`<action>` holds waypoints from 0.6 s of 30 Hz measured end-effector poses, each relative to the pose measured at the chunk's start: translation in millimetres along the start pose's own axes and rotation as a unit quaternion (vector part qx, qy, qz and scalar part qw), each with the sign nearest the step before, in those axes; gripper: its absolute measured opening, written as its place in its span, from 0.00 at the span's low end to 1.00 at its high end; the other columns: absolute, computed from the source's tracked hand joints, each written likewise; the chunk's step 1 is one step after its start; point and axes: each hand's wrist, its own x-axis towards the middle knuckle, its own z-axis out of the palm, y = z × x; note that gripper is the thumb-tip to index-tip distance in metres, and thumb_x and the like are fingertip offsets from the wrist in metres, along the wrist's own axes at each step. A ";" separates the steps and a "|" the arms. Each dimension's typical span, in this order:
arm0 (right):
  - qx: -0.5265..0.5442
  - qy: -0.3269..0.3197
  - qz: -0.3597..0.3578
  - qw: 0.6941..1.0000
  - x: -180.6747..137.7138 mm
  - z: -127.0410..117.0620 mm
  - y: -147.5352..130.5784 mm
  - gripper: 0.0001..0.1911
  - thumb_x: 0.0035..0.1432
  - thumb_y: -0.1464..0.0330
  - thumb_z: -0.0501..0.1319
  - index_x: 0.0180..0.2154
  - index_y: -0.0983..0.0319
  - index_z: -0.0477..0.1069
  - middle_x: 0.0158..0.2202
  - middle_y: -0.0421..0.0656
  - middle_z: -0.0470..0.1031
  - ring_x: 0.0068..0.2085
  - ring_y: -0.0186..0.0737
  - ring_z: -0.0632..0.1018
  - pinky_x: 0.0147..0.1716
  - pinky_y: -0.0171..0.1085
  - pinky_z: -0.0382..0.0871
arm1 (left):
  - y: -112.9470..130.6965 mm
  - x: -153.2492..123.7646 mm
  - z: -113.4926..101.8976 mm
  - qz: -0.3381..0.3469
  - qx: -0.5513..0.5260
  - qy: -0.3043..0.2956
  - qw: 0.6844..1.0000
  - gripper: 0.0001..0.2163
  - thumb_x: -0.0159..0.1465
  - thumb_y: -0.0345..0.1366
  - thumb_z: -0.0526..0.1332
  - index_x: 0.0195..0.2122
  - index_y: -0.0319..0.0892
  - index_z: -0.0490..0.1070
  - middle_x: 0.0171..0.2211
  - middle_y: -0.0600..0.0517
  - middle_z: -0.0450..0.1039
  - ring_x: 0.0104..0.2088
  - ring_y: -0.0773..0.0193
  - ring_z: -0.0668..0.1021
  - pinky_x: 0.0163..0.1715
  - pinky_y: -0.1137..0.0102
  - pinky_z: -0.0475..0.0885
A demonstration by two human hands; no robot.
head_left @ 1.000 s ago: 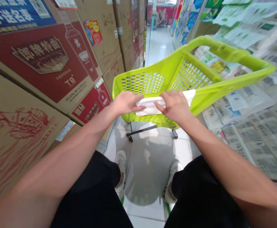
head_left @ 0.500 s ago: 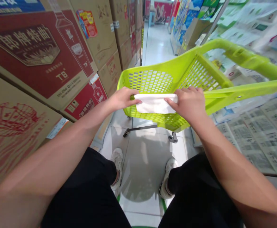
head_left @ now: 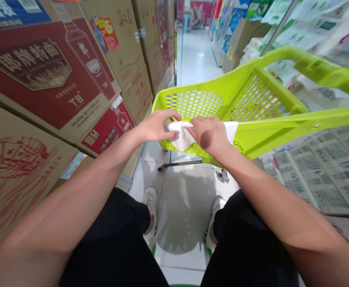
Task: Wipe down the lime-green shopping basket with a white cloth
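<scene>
A white cloth (head_left: 183,137) lies bunched over the near rim of a lime-green plastic shopping cart (head_left: 252,99). My left hand (head_left: 156,125) pinches the cloth's left end with thumb and fingers. My right hand (head_left: 209,133) is closed on the cloth from above, close beside the left hand; a strip of cloth shows past it to the right. Both forearms reach forward from the bottom of the view. The cart's long handle bar (head_left: 326,67) runs off to the right.
Stacked cardboard cartons with red labels (head_left: 51,75) wall the left side of a narrow aisle. Shelves covered with newspaper sheets (head_left: 326,167) stand on the right. White tiled floor (head_left: 197,59) runs ahead past the cart. My white shoes (head_left: 150,199) are below.
The cloth was stretched flat between my hands half a second ago. Now my right hand has moved left toward the left hand and the cloth is bunched between them.
</scene>
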 end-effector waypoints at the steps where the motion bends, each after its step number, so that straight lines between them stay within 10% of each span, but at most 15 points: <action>1: -0.001 -0.004 -0.001 1.000 -0.4 -1.3 0.4 0.20 0.80 0.59 0.54 0.51 0.65 0.79 0.49 0.55 0.84 0.47 0.54 0.82 0.43 0.44 0.61 | 0.3 1.0 -0.4 -0.006 0.008 -0.008 1.000 0.17 0.62 0.45 0.67 0.48 0.42 0.80 0.46 0.47 0.85 0.46 0.54 0.84 0.49 0.62 0.75; 18: -0.046 -0.025 0.010 0.999 -46.5 -28.7 50.6 0.16 0.78 0.63 0.56 0.47 0.64 0.81 0.45 0.54 0.85 0.47 0.55 0.81 0.43 0.46 0.59 | 53.6 37.0 22.5 -0.023 0.173 -0.061 0.983 0.10 0.67 0.42 0.64 0.44 0.45 0.83 0.40 0.49 0.85 0.42 0.55 0.83 0.38 0.66 0.67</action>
